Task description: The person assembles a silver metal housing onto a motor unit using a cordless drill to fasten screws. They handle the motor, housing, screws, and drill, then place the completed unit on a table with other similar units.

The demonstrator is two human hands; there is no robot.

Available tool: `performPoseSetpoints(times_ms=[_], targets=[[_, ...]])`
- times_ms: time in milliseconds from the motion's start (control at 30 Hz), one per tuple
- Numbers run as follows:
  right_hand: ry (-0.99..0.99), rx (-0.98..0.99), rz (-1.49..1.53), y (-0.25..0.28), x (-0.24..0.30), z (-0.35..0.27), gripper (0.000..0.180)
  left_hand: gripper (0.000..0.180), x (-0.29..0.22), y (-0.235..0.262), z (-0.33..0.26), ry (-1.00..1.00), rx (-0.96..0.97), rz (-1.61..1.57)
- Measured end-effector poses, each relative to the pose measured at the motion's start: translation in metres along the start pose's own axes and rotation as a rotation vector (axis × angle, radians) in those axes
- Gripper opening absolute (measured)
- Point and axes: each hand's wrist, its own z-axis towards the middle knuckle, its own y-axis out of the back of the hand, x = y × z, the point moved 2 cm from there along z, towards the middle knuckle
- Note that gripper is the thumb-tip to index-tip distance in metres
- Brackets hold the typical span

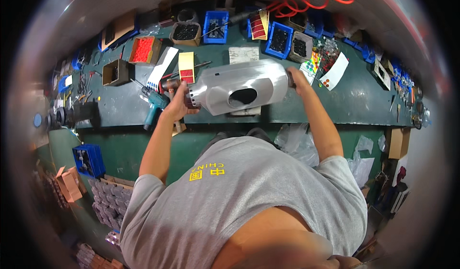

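Housing (244,79): bare metal, smooth, bright sheen
Bench top (364,101): green, smooth, faintly shiny
Drill casing (156,103): teal plastic
Blue bin (215,40): plastic, smooth, slightly glossy
White sheet (336,72): smooth paper
Shirt (258,178): grey cloth, soft, matt
Clear bag (299,144): thin plastic film, crinkled, glossy
Carton (397,143): brown cardboard, matt

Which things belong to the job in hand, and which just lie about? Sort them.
Likely in the job: silver metal housing, held at its ends by left hand and right hand; pale block beneath.

Apparently lying about: teal drill; box of orange-red pieces; white dotted sheet.
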Motion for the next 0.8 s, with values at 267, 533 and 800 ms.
performPoseSetpoints(times_ms=[267, 533, 800], targets=[[0.318, 0.383, -0.012, -0.086, 0.123, 0.070, 0.031, 0.091, 0.060, -0.031, -0.044, -0.365, -0.085, -0.097], [0.413, 0.435, 0.020, -0.103, 0.123, 0.106, 0.028, 0.130, 0.147, -0.122, -0.008, -0.636, -0.479, 0.462], [0.461, 0.505, -0.044, -0.096, 0.111, 0.127, 0.030, 0.110, 0.180, -0.149, 0.031, -0.516, -0.398, 0.358]])
